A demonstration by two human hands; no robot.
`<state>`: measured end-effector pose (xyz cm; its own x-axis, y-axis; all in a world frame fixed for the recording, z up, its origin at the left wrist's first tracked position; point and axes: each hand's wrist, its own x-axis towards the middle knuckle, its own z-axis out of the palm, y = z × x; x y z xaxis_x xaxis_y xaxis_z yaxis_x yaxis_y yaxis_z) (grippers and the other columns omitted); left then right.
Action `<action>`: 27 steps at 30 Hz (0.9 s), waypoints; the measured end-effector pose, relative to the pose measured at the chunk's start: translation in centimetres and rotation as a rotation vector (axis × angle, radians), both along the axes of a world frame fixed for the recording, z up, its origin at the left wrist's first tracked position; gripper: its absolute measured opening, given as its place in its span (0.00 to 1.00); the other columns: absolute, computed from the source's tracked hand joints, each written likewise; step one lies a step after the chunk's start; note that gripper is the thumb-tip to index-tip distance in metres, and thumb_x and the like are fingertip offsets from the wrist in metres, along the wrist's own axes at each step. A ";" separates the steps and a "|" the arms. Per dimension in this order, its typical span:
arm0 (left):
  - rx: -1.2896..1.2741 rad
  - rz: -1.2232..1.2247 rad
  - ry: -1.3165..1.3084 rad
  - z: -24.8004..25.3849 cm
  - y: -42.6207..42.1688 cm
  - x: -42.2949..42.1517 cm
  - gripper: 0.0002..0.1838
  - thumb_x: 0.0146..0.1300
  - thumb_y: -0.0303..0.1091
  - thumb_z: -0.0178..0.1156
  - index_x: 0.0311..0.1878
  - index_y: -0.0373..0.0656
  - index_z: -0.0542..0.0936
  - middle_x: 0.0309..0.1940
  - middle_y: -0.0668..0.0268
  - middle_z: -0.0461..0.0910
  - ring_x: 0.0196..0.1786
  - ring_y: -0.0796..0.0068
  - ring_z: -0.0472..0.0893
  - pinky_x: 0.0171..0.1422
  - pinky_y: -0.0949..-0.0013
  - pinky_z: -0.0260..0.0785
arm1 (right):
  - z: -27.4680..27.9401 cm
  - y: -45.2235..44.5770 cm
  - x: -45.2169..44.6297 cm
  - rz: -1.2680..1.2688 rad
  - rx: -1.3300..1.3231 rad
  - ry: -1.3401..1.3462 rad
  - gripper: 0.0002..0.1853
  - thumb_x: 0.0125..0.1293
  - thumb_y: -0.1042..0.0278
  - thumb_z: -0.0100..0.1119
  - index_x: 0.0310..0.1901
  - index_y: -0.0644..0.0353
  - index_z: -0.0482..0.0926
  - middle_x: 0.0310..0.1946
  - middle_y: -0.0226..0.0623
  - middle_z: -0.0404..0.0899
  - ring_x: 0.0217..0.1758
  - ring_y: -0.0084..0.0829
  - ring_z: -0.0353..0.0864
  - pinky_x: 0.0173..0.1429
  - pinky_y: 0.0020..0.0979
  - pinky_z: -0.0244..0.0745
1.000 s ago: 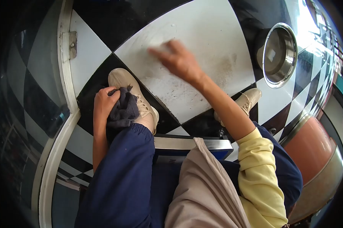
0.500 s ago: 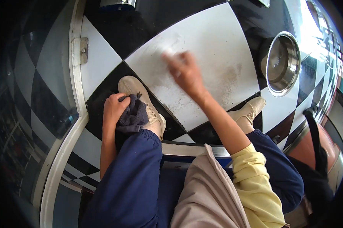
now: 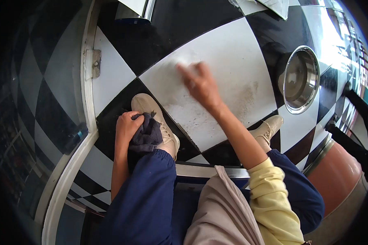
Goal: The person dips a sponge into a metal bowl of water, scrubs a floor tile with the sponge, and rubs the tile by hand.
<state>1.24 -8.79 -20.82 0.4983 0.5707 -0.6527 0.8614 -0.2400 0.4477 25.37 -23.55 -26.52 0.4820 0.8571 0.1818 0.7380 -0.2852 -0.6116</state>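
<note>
My left hand [image 3: 128,127] is closed around a dark grey cloth [image 3: 146,132], which hangs bunched against the side of my beige left shoe [image 3: 153,107]. Over a large white floor tile [image 3: 229,49] is my right hand [image 3: 201,86], low and near the surface. Motion smears its fingers, so whether something sits under them does not show. Brownish grime [image 3: 247,96] marks the tile to the right of this hand, with fainter grey smears at its left side.
A steel bowl [image 3: 300,81] with liquid in it stands at the right. The white door frame [image 3: 88,87] runs down the left, beside dark glass. A metal object [image 3: 149,10] is at the top left. My beige right shoe [image 3: 269,126] borders the tile. Farther right is an orange-pink object [image 3: 335,175].
My right hand stays over the same part of the tile, blurred in both frames. The whole view has shifted slightly, with the floor things lower now. My left hand keeps the cloth.
</note>
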 end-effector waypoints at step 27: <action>0.009 -0.014 0.022 0.2 0.0 0.5 0.18 0.53 0.44 0.61 0.36 0.37 0.85 0.31 0.44 0.81 0.38 0.42 0.82 0.44 0.55 0.75 | 0.2 -0.7 -4.5 0.393 -0.022 -0.027 0.29 0.54 0.76 0.63 0.61 0.43 0.79 0.41 0.44 0.73 0.44 0.44 0.77 0.47 0.38 0.78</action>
<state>1.70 -8.74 -20.60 0.4917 0.5697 -0.6585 0.8676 -0.2562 0.4262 20.86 -24.22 -26.30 0.1117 0.9791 0.1699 0.8094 0.0096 -0.5872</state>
